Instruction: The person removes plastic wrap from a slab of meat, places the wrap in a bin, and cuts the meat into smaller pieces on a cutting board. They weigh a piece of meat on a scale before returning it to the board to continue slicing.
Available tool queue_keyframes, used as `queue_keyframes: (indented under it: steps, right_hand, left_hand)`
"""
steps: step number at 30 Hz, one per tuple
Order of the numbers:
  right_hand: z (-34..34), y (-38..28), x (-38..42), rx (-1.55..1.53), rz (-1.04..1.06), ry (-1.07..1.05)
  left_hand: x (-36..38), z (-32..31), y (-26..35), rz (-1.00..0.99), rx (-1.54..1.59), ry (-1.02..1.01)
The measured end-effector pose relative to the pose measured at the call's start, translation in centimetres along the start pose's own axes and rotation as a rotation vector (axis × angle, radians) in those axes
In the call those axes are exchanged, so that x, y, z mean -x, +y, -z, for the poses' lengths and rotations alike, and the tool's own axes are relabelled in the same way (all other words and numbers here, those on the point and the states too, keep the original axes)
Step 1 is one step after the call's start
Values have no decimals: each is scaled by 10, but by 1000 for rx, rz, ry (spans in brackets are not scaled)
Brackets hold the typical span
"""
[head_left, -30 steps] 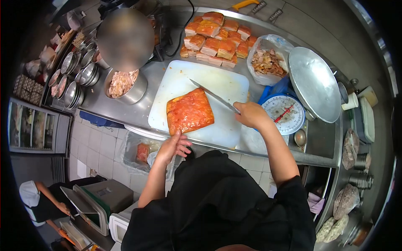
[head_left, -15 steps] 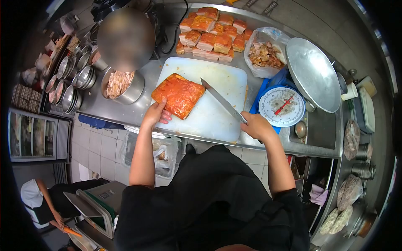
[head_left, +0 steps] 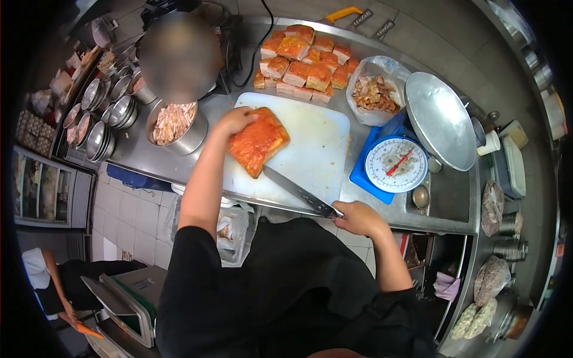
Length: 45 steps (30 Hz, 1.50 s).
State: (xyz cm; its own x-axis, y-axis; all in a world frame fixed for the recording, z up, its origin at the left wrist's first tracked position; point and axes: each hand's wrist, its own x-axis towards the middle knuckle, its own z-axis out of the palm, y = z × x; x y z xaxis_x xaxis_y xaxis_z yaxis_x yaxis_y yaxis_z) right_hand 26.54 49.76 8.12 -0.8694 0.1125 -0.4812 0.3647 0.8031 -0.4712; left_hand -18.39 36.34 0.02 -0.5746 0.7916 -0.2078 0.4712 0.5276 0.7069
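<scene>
A slab of roast pork belly point(head_left: 256, 143) with orange-red crackled skin lies on the left part of the white cutting board point(head_left: 316, 143). My left hand point(head_left: 237, 121) reaches across to the slab's far left corner and grips it there, with the fingers partly hidden. In my right hand point(head_left: 359, 219), at the board's near edge, is the handle of a large kitchen knife point(head_left: 298, 192). Its blade slants over the board up and to the left, the tip close to the slab's near right side.
Stacked pork belly blocks point(head_left: 304, 62) stand behind the board, beside a plastic bag of browned scraps point(head_left: 377, 92). A blue dial scale point(head_left: 396, 164) with a metal pan point(head_left: 440, 122) is at right, a pot of sliced meat point(head_left: 185, 140) at left. Another person point(head_left: 62, 286) works lower left.
My left hand has moved from the slab's near edge to its far left corner. The slab has turned and its right side now faces me more. The knife has come nearer and left.
</scene>
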Motion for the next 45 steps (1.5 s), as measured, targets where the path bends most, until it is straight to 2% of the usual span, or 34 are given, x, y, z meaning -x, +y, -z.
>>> queue_keyframes:
  steps: [2, 4, 5, 7, 8, 10, 11, 13, 14, 15, 16, 19, 20, 23, 27, 29, 45]
  right_hand:
    - [0, -2, 16, -73, -30, 54]
    - [-1, 6, 37, -199, -227, 92]
    - [2, 6, 51, -201, -233, 93]
    - [6, 5, 79, -409, -355, 67]
    - [1, 8, 90, -411, -359, 64]
    - [-14, 13, 108, -624, -437, 153]
    - [-22, 18, 112, -678, -456, 173]
    - [-34, 25, 113, -771, -429, 212]
    - [-40, 27, 111, -859, -406, 251]
    - [-44, 26, 104, -913, -411, 285]
    - [-48, 23, 95, -913, -408, 282]
    - [-50, 2, 62, -865, -471, 371]
    - [-51, -4, 52, -857, -471, 363]
    - [-57, -13, 27, -723, -468, 334]
    - [-57, -13, 16, -661, -483, 338]
    - [-54, -12, 16, -686, -502, 324]
    - [-55, -10, 18, -713, -472, 352]
  left_hand:
    - [-31, -19, 16, -172, -100, -149]
    - [-42, -43, 45, -242, -94, -253]
    - [-45, -52, 63, -245, -93, -258]
    - [-43, -61, 92, -267, -193, -457]
    - [-42, -59, 94, -267, -191, -462]
    - [-42, -54, 91, -153, -106, -527]
    - [-41, -50, 76, -148, -109, -528]
    - [-41, -34, 32, -1, 352, -510]
    - [-28, -30, 25, 3, 345, -513]
    - [-5, -29, 20, -27, 443, -418]
    - [14, -31, 16, -59, 542, -318]
    - [41, -50, 3, -11, 639, -229]
    - [46, -56, -5, -6, 647, -223]
    - [66, -67, -20, -56, 1038, -294]
    - [75, -70, -19, -51, 1108, -231]
    - [75, -72, -21, -98, 1120, -237]
    - [69, -77, -24, -108, 1074, -243]
